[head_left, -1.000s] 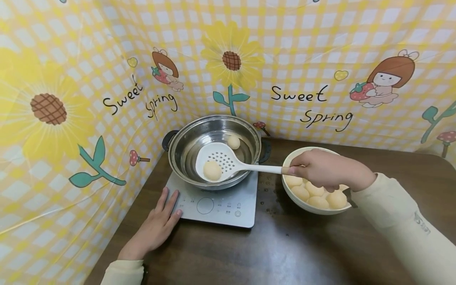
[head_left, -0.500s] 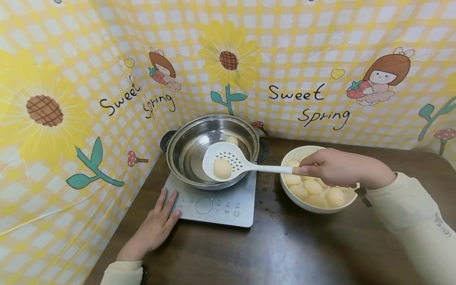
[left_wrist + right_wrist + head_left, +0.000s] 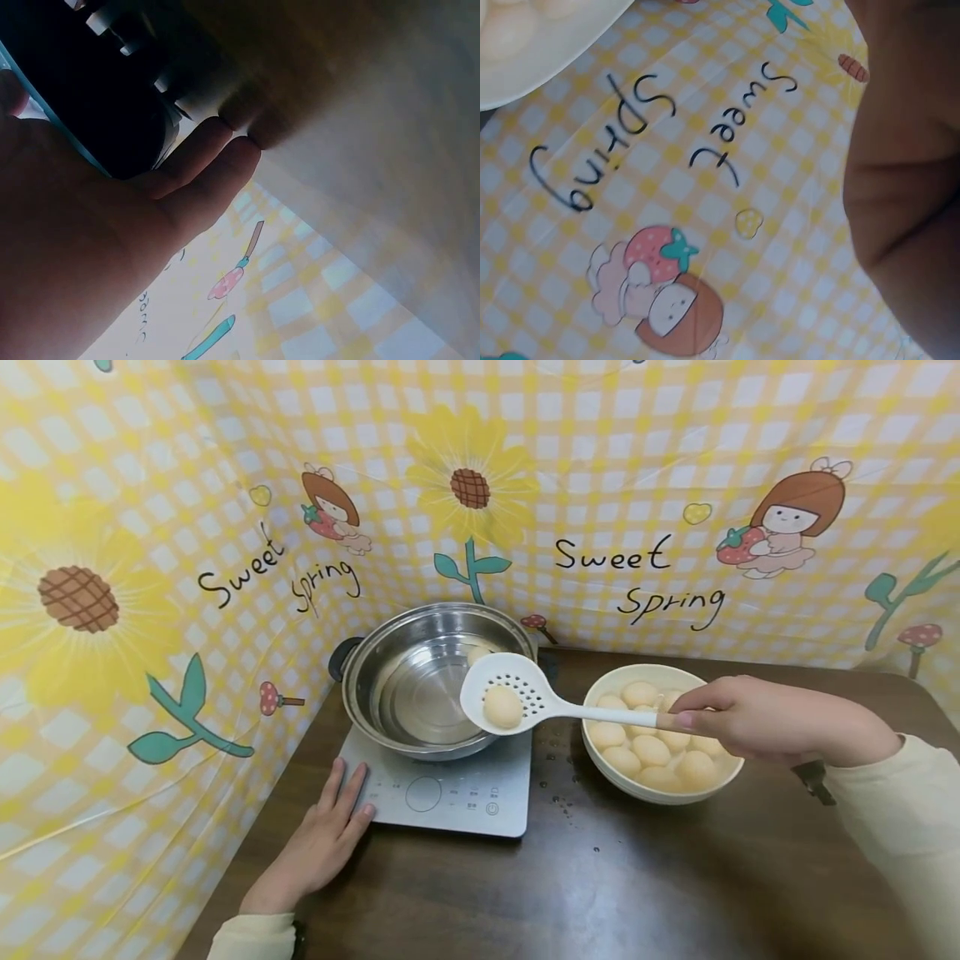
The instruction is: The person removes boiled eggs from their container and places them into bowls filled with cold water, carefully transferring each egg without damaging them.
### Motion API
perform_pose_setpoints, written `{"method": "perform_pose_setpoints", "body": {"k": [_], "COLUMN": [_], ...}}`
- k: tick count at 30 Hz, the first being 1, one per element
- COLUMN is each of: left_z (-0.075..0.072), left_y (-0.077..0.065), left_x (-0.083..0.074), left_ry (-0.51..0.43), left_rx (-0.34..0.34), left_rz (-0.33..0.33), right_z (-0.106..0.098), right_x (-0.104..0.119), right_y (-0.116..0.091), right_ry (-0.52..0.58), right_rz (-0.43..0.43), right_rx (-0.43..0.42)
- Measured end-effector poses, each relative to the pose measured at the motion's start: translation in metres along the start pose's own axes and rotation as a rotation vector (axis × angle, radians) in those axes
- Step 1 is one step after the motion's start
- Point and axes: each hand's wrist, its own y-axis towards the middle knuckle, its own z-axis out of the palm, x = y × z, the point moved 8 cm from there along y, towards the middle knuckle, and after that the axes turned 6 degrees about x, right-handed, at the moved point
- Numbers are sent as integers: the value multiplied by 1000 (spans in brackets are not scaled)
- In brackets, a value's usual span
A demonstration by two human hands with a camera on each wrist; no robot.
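My right hand (image 3: 780, 718) grips the wood-coloured handle end of a white slotted spoon (image 3: 551, 702). One pale egg (image 3: 502, 706) lies in the spoon's bowl, above the right rim of a steel pot (image 3: 375, 681). Inside the pot, another egg (image 3: 478, 653) is partly hidden behind the spoon. Below my right hand, a white bowl (image 3: 630, 787) holds several eggs (image 3: 648, 750) in liquid. My left hand (image 3: 326, 835) rests with straight fingers at the left edge of a white induction cooker (image 3: 450, 806). In the right wrist view, only part of the right hand (image 3: 911, 165) shows.
The pot, with its black side handle (image 3: 343, 658), stands on the cooker. Water drops (image 3: 562, 802) dot the dark wooden table (image 3: 510, 902) between cooker and bowl. A yellow checked cloth (image 3: 637, 427) hangs along the back and left.
The right hand has moved right with the slotted spoon, bringing the egg from over the pot's middle to its right rim. My left hand stays at the cooker's edge.
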Motion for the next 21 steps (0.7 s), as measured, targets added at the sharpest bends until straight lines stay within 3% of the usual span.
{"method": "perform_pose_setpoints", "body": {"k": [14,21], "left_z": [1,2], "left_y": [1,1], "left_x": [1,1], "left_ry": [5,-3], "left_rx": [6,21], "left_rz": [-3,-7], "right_z": [-6,-9], "right_x": [-45,-75], "right_y": [-29,-44], "right_ry": [78,57], "right_rz": [3,-29], "right_rx": [-6,-40]}}
